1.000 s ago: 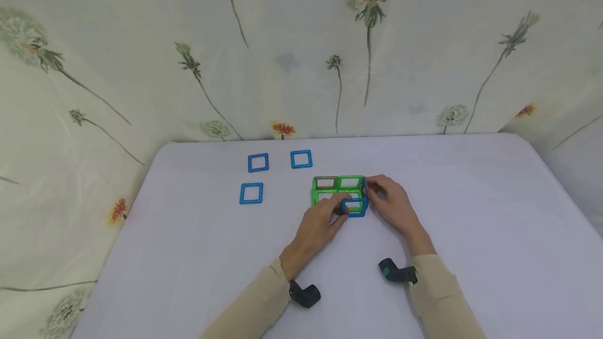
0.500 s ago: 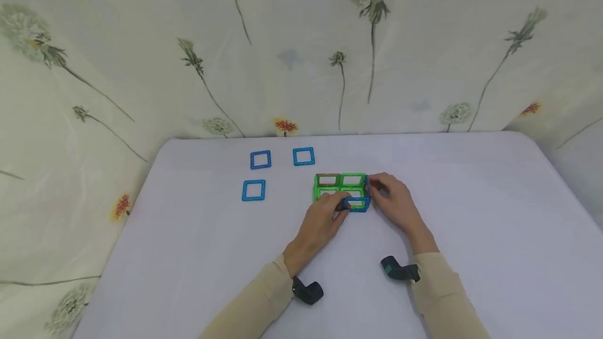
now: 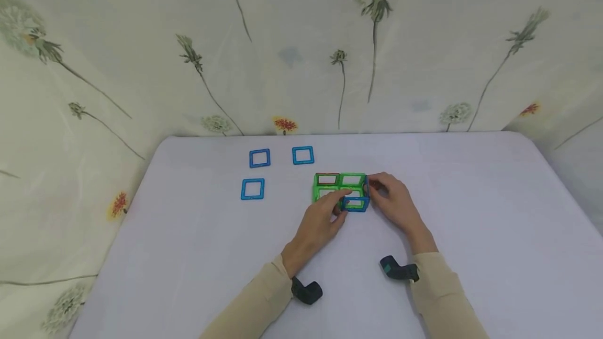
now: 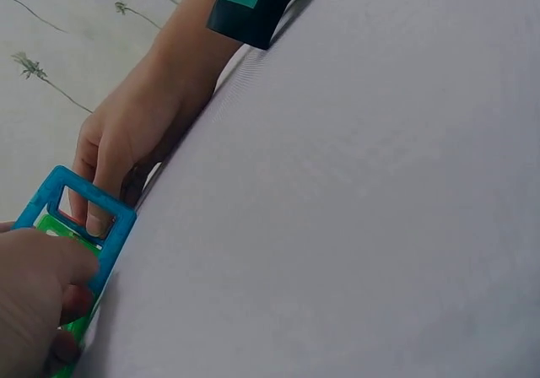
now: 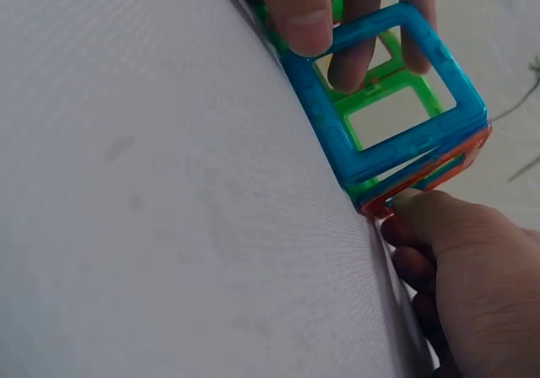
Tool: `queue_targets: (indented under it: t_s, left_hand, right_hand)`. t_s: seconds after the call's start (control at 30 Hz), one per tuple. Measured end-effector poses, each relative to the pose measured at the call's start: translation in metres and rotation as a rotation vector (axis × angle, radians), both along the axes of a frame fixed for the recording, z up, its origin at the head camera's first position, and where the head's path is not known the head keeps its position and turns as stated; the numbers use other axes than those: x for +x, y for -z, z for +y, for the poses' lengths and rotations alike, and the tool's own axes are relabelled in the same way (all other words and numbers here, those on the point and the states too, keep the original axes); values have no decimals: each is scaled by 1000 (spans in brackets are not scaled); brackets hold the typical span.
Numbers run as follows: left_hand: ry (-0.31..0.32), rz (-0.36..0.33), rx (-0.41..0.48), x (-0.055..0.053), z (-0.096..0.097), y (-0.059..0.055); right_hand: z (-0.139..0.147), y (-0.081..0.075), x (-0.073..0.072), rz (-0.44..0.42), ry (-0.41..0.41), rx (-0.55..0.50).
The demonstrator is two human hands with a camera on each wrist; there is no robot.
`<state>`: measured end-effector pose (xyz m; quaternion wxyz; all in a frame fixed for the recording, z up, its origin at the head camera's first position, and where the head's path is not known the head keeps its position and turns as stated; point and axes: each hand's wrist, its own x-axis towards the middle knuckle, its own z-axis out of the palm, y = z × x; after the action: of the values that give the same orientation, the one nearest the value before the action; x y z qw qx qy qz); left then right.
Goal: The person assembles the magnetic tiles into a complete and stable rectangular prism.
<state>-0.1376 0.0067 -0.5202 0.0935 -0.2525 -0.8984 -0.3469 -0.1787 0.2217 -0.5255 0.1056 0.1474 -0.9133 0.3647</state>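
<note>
A small build of square magnetic tiles stands on the white table, with a flat green base (image 3: pixel 328 191) and upright tiles at its edges. My left hand (image 3: pixel 319 221) pinches the left edge of a blue front tile (image 3: pixel 355 210), thumb outside and fingers inside the build. In the right wrist view the blue front tile (image 5: pixel 413 142) stands up, meeting a side tile (image 5: pixel 439 169) at the corner. My right hand (image 3: pixel 393 200) pinches that side tile, which looks blue from the head and red-orange from the right wrist. Part of the base is hidden by my left hand.
Three loose blue square tiles lie flat at the back left: one tile (image 3: pixel 259 158), another tile (image 3: pixel 303 155) and a nearer tile (image 3: pixel 252 189). A flower-print cloth (image 3: pixel 301 67) hangs behind the table (image 3: pixel 188 250). Both wrists wear black devices.
The front tile's lower edge has drawn in slightly toward the green base. Both hands keep nearly the same place, and the head view has shifted a little.
</note>
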Motion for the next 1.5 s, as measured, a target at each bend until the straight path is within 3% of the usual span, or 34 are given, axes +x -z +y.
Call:
queue_targets:
  t_s: [0.23, 0.6, 0.83, 1.0, 1.33, 1.5]
  left_hand:
    - [13, 54, 14, 2, -2, -3]
    - [64, 191, 104, 1, -5, -6]
    - [49, 305, 200, 0, -8, -9]
    - [-10, 326, 251, -2, -14, -10]
    - [-142, 308, 264, -14, -39, -7]
    - [-257, 285, 265, -23, -60, -3]
  right_hand:
    - [-1, -1, 0, -9, 7, -5]
    - [0, 0, 2, -41, 15, -31]
    - [0, 1, 1, -32, 8, -29]
    - [2, 2, -1, -22, 7, -23]
    - [2, 1, -1, -10, -8, -58]
    - [2, 1, 0, -14, 2, -43]
